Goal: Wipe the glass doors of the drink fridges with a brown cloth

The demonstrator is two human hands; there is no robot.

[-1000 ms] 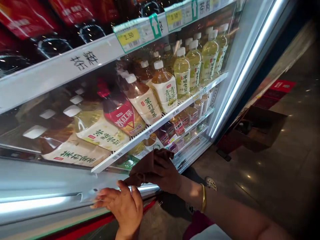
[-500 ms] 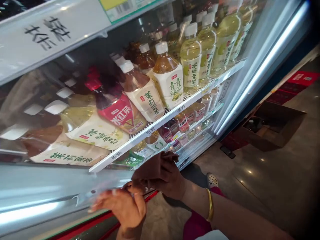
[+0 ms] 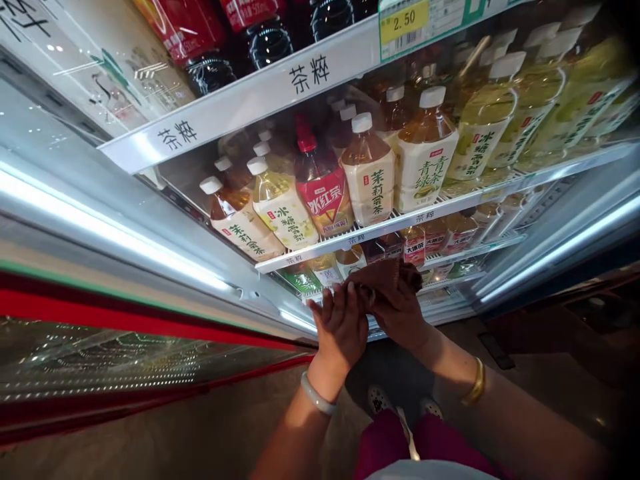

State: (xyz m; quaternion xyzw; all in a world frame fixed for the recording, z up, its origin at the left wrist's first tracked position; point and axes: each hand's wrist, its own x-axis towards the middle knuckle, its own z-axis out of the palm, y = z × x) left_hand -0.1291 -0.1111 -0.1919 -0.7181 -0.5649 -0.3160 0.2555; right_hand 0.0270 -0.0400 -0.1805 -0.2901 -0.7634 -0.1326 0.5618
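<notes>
My right hand (image 3: 404, 319) is closed around a dark brown cloth (image 3: 383, 275), which is bunched up and hangs over the fingers. Just left of it is my left hand (image 3: 343, 330), its fingers slightly bent and apart, with the fingertips at the cloth's edge. I cannot tell whether they touch it. Both hands are in front of the lower shelves of a lit drinks cooler. Behind them stands a row of bottled teas, among them a red-capped iced tea bottle (image 3: 323, 193) and a white-capped jasmine tea bottle (image 3: 371, 177).
A white shelf edge (image 3: 320, 252) runs above the hands, and a higher shelf edge (image 3: 270, 103) carries a price tag (image 3: 404, 23). The red-framed glass door (image 3: 125, 357) stands at the left. A dark phone-like object (image 3: 496, 350) lies on the floor at right.
The view has swung left and back, showing more of the upper shelf and door. My left hand has turned upward, its fingers now more bent. The cloth stays in my right hand.
</notes>
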